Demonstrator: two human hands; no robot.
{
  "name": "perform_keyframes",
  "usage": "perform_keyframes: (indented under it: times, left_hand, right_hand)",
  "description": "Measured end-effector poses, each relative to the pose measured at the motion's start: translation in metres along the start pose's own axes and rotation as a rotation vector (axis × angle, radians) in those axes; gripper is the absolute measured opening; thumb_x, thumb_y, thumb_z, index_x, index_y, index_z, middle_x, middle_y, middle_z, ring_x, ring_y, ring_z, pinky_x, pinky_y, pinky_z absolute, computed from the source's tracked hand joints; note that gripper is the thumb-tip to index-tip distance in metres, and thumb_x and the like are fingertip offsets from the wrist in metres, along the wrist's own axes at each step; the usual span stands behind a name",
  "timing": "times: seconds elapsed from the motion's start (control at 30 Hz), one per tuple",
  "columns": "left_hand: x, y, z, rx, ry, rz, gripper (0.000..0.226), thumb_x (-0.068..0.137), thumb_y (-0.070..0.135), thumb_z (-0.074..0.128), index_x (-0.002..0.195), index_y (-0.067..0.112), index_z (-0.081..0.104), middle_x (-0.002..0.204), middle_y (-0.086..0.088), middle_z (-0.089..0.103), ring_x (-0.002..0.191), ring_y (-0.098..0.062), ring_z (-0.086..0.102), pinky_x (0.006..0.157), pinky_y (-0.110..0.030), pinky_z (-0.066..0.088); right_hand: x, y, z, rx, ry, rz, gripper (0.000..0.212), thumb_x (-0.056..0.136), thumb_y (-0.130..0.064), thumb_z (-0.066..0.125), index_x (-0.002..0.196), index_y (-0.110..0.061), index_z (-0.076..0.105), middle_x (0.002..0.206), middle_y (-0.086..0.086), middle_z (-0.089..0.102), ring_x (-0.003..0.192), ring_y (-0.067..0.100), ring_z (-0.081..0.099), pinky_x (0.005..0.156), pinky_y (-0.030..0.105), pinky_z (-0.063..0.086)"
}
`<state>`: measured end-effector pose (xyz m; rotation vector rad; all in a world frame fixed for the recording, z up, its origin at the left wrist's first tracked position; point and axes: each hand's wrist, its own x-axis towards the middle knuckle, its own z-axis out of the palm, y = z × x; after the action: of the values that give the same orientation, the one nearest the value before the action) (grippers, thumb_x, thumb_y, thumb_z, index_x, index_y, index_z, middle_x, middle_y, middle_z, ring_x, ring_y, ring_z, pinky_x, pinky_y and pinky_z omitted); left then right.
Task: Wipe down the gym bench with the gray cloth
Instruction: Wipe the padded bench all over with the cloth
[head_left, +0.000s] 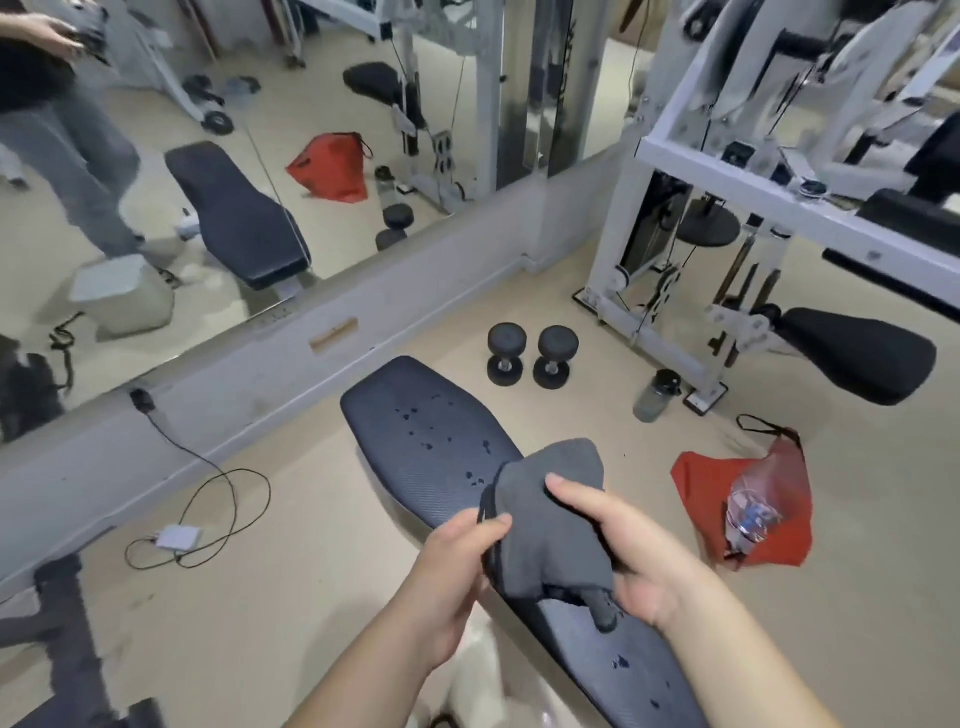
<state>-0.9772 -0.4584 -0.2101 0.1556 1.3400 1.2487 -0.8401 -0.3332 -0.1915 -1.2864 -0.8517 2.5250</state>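
Observation:
The gym bench (421, 441) is a long dark padded board running from the centre toward the lower right, with water drops scattered on its far half and a few near the front. Above its middle hangs the gray cloth (550, 525), bunched and folded. My left hand (457, 566) pinches the cloth's left edge between thumb and fingers. My right hand (628, 551) grips its right side, thumb lying on top. A corner of the cloth droops down onto the bench pad between my wrists.
Two black dumbbells (530, 356) stand on the floor beyond the bench, with a water bottle (655, 396) and a red bag (748, 499) to the right. A white cable machine (675, 208) fills the right. A wall mirror (156, 182) and a charger cable (208, 514) lie left.

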Motion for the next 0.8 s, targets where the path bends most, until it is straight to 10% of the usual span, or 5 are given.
perform_keyframes:
  times: [0.2,0.43,0.8]
  left_hand:
    - [0.043,0.008,0.006,0.084,0.053,-0.033,0.023,0.094,0.029,0.066,0.114,0.019,0.071,0.113,-0.004,0.078,0.108,-0.022,0.073,0.105,-0.047,0.052]
    - [0.099,0.018,-0.019,0.216,0.200,-0.100,0.011,0.095,0.021,0.060,0.101,0.014,0.067,0.088,-0.006,0.068,0.067,-0.019,0.065,0.064,-0.031,0.053]
    - [0.162,0.084,-0.109,0.280,0.349,-0.019,0.021,0.093,0.018,0.063,0.113,0.016,0.059,0.094,-0.006,0.063,0.069,-0.021,0.064,0.062,-0.033,0.051]
  right_hand:
    - [0.027,-0.009,-0.013,0.061,0.094,0.006,0.043,0.094,-0.022,0.073,0.130,0.001,0.068,0.123,0.028,0.073,0.113,0.046,0.072,0.107,0.063,0.050]
    - [0.080,-0.035,-0.020,0.032,0.153,-0.082,0.030,0.097,-0.017,0.070,0.120,0.001,0.066,0.097,0.024,0.080,0.083,0.038,0.080,0.075,0.049,0.062]
    - [0.187,-0.038,0.050,0.086,0.151,-0.032,0.040,0.095,-0.024,0.074,0.130,-0.007,0.064,0.113,0.018,0.079,0.099,0.032,0.078,0.083,0.044,0.062]
